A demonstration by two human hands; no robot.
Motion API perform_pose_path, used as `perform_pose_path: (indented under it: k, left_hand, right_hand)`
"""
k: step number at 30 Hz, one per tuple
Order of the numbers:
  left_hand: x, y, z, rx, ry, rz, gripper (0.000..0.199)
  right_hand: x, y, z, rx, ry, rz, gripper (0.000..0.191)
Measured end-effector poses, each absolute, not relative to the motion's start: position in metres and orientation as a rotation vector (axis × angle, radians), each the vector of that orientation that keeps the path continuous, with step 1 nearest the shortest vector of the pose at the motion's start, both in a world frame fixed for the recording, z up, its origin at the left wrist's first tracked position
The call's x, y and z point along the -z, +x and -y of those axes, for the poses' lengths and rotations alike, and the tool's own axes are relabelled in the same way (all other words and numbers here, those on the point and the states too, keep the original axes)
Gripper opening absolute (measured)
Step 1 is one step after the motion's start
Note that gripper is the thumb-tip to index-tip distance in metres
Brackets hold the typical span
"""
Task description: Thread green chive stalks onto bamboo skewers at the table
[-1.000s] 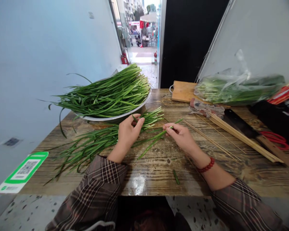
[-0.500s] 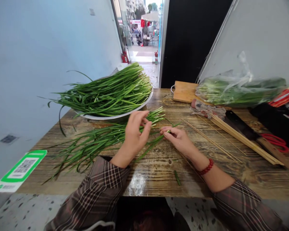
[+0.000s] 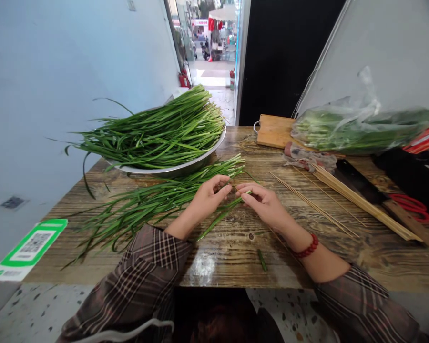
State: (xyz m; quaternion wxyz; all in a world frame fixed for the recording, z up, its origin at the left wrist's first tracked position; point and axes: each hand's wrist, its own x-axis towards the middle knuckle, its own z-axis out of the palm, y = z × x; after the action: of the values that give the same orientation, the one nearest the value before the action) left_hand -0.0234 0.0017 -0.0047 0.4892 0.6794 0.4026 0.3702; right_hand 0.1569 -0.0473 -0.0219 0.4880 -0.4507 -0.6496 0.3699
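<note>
1. The right hand (image 3: 266,202) has its fingers closed in a pinch on a few green stalks (image 3: 219,216), in front of the metal basin (image 3: 196,166) and toward its right.
2. The left hand (image 3: 207,200), in front of the basin, curls its fingers toward the thumb, leaving a narrow gap; I cannot tell whether they grip anything.
3. A loose spread of greens (image 3: 157,195) lies on the worktop (image 3: 232,267) just before the basin, pale ends rightward.
4. The stalks look light and limp, firmer at the pale ends, probably slippery if wet and easily bruised.
5. Those pale ends seem the best hold; leaf tips would likely bend and tangle.
6. Loose skewers (image 3: 307,200) lie right of the basin.
</note>
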Motion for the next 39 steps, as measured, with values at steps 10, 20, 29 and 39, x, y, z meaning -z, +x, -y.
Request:
perform_pose_path:
  k: [10, 20, 29, 39]
  left_hand:
    - [0.0064, -0.0229, -0.0008, -0.891, 1.537, -0.984, 0.020]
    - [0.0051, -0.0237, -0.0003, -0.939, 1.657, -1.022, 0.021]
    - [0.0047, -0.0239, 0.0003, -0.963, 1.585, -1.034, 0.021]
    - [0.0064, -0.0249, -0.0006, -0.958, 1.649, -1.011, 0.021]
  right_hand:
    - [0.0205, 0.1572, 0.0505, -0.987, -1.203, 1.420, 0.026]
    - [0.0177, 0.1577, 0.0506, -0.874, -1.240, 1.503, 0.029]
    - [0.0187, 0.1570, 0.0521, -0.902, -1.263, 1.520, 0.033]
    - [0.0207, 0.1571, 0.0510, -0.914, -1.254, 1.516, 0.033]
